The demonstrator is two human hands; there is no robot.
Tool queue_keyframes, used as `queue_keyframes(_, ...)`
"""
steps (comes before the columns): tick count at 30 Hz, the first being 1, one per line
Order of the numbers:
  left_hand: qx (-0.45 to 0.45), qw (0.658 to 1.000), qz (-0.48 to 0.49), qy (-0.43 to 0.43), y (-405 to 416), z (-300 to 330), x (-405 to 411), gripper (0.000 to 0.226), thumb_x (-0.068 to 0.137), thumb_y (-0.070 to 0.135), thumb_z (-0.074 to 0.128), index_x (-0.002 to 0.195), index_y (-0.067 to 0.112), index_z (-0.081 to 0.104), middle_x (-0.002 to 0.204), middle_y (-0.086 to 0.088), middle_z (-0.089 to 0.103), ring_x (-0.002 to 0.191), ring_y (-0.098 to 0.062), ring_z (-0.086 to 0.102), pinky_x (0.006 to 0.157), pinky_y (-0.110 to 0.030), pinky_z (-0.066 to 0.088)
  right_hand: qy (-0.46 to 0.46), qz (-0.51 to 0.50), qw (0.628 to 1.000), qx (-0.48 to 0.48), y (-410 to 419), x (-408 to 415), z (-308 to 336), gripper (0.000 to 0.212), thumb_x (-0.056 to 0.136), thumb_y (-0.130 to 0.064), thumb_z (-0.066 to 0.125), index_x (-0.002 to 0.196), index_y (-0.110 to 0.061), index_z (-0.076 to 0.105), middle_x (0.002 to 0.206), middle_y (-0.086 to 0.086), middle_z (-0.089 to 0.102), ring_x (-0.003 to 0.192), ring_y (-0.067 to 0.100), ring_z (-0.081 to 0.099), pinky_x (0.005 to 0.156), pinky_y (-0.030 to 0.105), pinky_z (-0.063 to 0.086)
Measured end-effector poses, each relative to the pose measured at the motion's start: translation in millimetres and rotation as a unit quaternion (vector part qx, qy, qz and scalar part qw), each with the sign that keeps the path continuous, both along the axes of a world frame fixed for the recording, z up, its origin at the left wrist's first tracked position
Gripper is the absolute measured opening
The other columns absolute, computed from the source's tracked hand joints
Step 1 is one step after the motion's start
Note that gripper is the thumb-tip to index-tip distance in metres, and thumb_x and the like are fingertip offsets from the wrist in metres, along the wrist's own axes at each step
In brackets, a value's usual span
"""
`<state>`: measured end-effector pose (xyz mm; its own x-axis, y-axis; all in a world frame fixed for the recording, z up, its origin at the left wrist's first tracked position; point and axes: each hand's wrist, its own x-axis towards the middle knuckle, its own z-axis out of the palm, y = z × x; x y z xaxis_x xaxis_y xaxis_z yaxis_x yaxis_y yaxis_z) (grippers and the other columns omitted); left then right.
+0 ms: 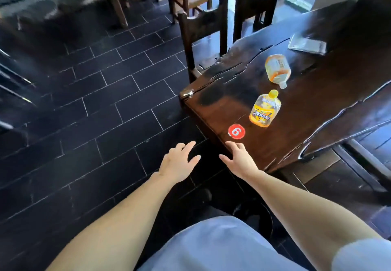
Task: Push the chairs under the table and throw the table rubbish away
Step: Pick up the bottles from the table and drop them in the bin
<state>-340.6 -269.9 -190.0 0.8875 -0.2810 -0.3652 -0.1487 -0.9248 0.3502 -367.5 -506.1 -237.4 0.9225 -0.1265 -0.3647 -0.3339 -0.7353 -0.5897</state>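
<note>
**Both hands empty at the bench corner, rubbish still to collect**

Nearest, the left hand (179, 164) hangs over the dark tiled floor (84, 101) with its fingers (188, 146) spread and holding nothing. The right hand (240, 160) is just beside the near edge of the bench (211, 105), fingers loose and empty too.

Past a round red sticker (236, 131) stands a yellow bottle (264, 110), upright, cap on. Its contents cannot be told through the label. Beyond it an orange bottle (277, 70) lies on its side, capped, seemingly holding some pale liquid. Further still lies a flat clear wrapper (307, 45).

To clear well, I would take the upright bottle by its waist first, then the lying one across its middle before it rolls.

Two chairs (203, 38) stand at the bench's far left side, the nearer seat only partly under; they likely need pushing square from the backrest.
</note>
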Motion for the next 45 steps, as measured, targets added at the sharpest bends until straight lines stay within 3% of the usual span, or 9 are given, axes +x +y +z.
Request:
queue_keyframes(9,0.008,0.984,-0.175,0.019,-45.3,0.1,152.4,0.066,0.098,0.053,0.048,0.155,0.035,0.022,0.15,-0.002,0.039,0.126,-0.028,0.048,0.104,-0.047,0.043,0.025,-0.193,0.981,0.025,-21.5,55.5,6.0,0.065,0.093,-0.048,0.065,0.147,-0.024,0.04,0.137,0.004,0.045,0.121,0.027,0.057,0.101,0.042,0.049)
queue_keyframes(15,-0.041,0.95,-0.307,0.041,-118.9,-11.4,220.4,0.085,0.09,0.036,0.071,0.157,0.035,0.017,0.15,-0.003,0.043,0.132,-0.028,0.049,0.109,-0.047,0.042,0.054,-0.353,0.933,0.047,-54.2,65.8,4.9,0.079,0.09,-0.045,0.071,0.153,-0.018,0.031,0.146,0.01,0.043,0.122,0.026,0.059,0.105,0.043,0.048)
queue_keyframes(23,-0.078,0.913,-0.394,0.063,-190.1,-18.1,268.6,0.089,0.088,0.034,0.074,0.157,0.032,0.018,0.158,-0.003,0.036,0.141,-0.025,0.042,0.113,-0.045,0.04,0.036,-0.473,0.88,0.03,-67.4,91.9,16.9,0.081,0.088,-0.043,0.074,0.153,-0.023,0.03,0.147,0.009,0.043,0.125,0.027,0.057,0.105,0.045,0.049)
queue_keyframes(28,-0.098,0.916,-0.383,0.065,-210.9,-28.3,278.5,0.085,0.089,0.03,0.074,0.157,0.03,0.021,0.159,-0.001,0.035,0.141,-0.023,0.042,0.109,-0.039,0.042,0.031,-0.481,0.876,0.016,-78.7,100.8,17.0,0.077,0.09,-0.04,0.072,0.154,-0.027,0.03,0.151,0.006,0.043,0.13,0.023,0.054,0.106,0.043,0.049)
queue_keyframes(37,-0.164,0.932,-0.318,0.062,-243.9,-52.8,262.6,0.081,0.09,0.028,0.073,0.156,0.031,0.026,0.157,0.003,0.04,0.143,-0.019,0.04,0.111,-0.037,0.039,-0.053,-0.369,0.928,0.011,-134.7,115.3,-4.4,0.084,0.087,-0.024,0.078,0.155,-0.03,0.031,0.159,-0.004,0.037,0.146,0.014,0.034,0.119,0.038,0.035)
queue_keyframes(45,-0.192,0.944,-0.26,0.066,-271.0,-58.8,258.6,0.08,0.092,0.031,0.07,0.157,0.029,0.024,0.15,0.002,0.051,0.138,-0.02,0.046,0.112,-0.031,0.036,-0.079,-0.328,0.939,0.07,-166.9,123.7,-19.0,0.09,0.088,-0.02,0.078,0.159,-0.031,0.024,0.158,-0.012,0.039,0.143,0.005,0.036,0.112,0.016,0.028)
